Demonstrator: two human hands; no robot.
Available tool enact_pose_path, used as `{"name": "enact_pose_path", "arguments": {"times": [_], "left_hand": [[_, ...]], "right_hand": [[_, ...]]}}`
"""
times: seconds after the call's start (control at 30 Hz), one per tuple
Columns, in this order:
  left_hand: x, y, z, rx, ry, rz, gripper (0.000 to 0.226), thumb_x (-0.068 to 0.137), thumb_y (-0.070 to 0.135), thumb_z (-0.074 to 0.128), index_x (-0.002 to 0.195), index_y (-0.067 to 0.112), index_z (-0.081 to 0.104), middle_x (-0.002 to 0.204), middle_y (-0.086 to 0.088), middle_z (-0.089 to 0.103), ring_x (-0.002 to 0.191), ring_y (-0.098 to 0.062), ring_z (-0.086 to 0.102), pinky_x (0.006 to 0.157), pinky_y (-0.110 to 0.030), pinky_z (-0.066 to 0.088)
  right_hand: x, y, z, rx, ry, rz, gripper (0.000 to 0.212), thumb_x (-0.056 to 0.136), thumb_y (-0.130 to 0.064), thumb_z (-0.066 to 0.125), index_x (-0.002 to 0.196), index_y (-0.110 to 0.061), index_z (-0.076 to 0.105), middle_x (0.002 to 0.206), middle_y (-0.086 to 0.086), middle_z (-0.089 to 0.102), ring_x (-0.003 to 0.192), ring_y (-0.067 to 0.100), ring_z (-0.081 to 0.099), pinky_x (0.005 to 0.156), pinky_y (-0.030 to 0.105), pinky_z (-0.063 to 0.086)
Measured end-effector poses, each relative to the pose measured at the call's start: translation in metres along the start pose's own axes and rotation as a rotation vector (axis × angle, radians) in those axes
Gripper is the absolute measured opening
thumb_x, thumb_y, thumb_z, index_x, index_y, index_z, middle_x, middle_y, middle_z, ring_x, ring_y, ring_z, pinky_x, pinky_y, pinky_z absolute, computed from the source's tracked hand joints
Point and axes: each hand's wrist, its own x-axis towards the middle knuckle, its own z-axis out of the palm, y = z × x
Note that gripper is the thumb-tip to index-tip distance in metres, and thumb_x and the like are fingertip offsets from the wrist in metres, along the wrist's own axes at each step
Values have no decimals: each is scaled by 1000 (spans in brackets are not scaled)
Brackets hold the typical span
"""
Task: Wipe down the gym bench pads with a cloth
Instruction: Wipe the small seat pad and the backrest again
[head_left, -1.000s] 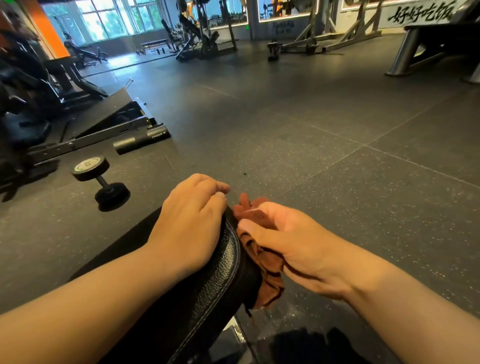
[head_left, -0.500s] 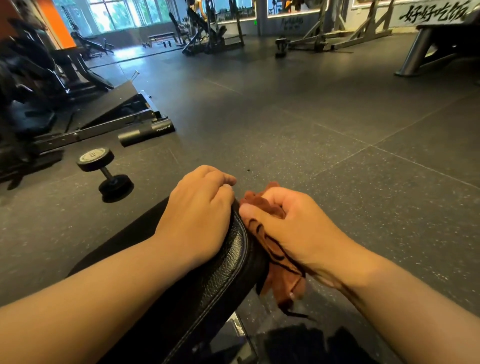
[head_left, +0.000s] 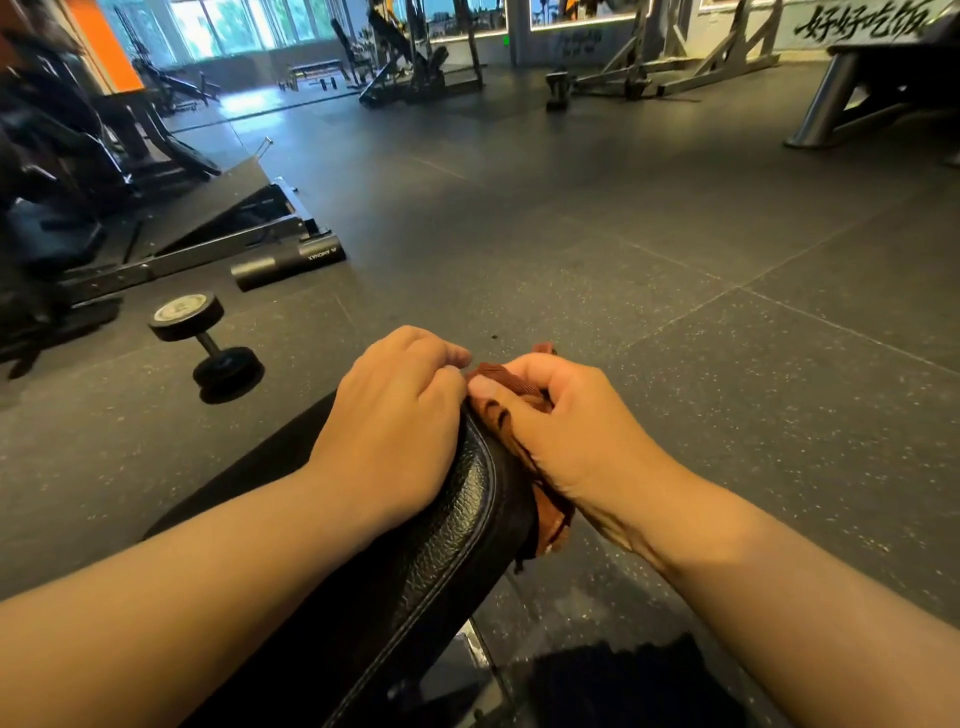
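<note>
A black textured bench pad (head_left: 452, 551) runs from the lower left up to the middle of the view. My left hand (head_left: 395, 421) rests on top of its far end, with the fingers curled over the end. My right hand (head_left: 566, 431) grips a rust-brown cloth (head_left: 498, 382) and presses it against the pad's right side edge. A tail of the cloth hangs down below my right wrist. Most of the cloth is hidden under my hand.
A black dumbbell (head_left: 205, 340) lies on the rubber floor to the left, with a black roller (head_left: 288, 262) and a bench frame (head_left: 171, 260) behind it. Gym machines stand along the back and at the far right. Open floor lies ahead and to the right.
My right hand has slid the cloth forward along the pad's side edge toward its far end. The left hand has stayed on the pad's end.
</note>
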Motion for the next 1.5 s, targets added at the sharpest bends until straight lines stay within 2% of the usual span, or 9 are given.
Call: {"name": "enact_pose_path", "arguments": {"times": [0.2, 0.33, 0.5, 0.67, 0.77, 0.87, 1.07, 1.43, 1.5], "left_hand": [[1, -3, 0, 3, 5, 29, 43, 87, 31, 33, 110, 25, 69, 111, 14, 57, 113, -1, 47, 104, -29, 34], [-2, -3, 0, 7, -20, 30, 45, 88, 33, 31, 114, 26, 67, 114, 15, 56, 111, 3, 44, 98, -22, 30], [1, -3, -1, 7, -5, 27, 43, 87, 32, 33, 110, 26, 68, 113, 14, 58, 112, 1, 46, 103, -27, 33], [0, -1, 0, 24, -13, 13, 43, 84, 33, 33, 109, 28, 68, 111, 16, 55, 109, 4, 43, 98, -24, 31], [2, 1, 0, 26, 1, -7, 44, 83, 33, 33, 109, 28, 68, 111, 15, 56, 110, 1, 44, 99, -26, 32], [2, 3, 0, 8, -6, -16, 45, 83, 34, 34, 110, 26, 69, 110, 14, 56, 113, -4, 48, 104, -33, 36], [1, 1, 1, 8, 2, -11, 43, 83, 33, 33, 108, 28, 68, 109, 16, 56, 112, -2, 46, 107, -35, 35], [0, 3, 0, -8, -3, -26, 44, 83, 33, 32, 109, 28, 68, 110, 16, 54, 114, -2, 46, 105, -32, 34], [1, 3, 0, -11, -10, -36, 44, 83, 34, 33, 108, 27, 68, 110, 15, 55, 113, -4, 47, 106, -37, 37]], "right_hand": [[-40, -19, -28, -55, -175, -9, 14, 95, -13, 63, 90, -12, 76, 94, 1, 57, 71, 4, 66, 64, 16, 52], [-23, -2, -23, -665, -158, -1, 26, 104, -32, 48, 117, -24, 69, 118, -2, 51, 107, 9, 53, 98, 22, 41], [-29, -8, -19, -286, 45, -21, 6, 92, -23, 69, 94, -18, 70, 82, -1, 73, 73, 4, 69, 66, 19, 52], [-39, -31, -33, -337, -175, -59, 16, 94, -19, 64, 101, -24, 78, 96, -8, 60, 83, 6, 67, 72, 19, 56], [-29, -24, -22, -391, -40, -141, 13, 94, -15, 66, 96, -20, 78, 94, -3, 61, 79, 8, 67, 68, 15, 53], [-11, -16, -8, -673, 68, -278, 14, 95, -20, 64, 101, -22, 77, 98, -2, 61, 89, 9, 61, 82, 23, 47], [-30, -18, -27, -766, -116, -490, 20, 94, -19, 58, 105, -18, 75, 96, -8, 58, 88, 4, 58, 78, 13, 45], [-30, -16, -25, -781, -67, -491, 20, 93, -17, 59, 104, -16, 76, 97, 0, 62, 89, 12, 60, 79, 23, 48], [-11, -15, -15, -838, -28, -475, 17, 94, -16, 60, 103, -15, 75, 97, 3, 61, 89, 20, 60, 79, 34, 49]]}}
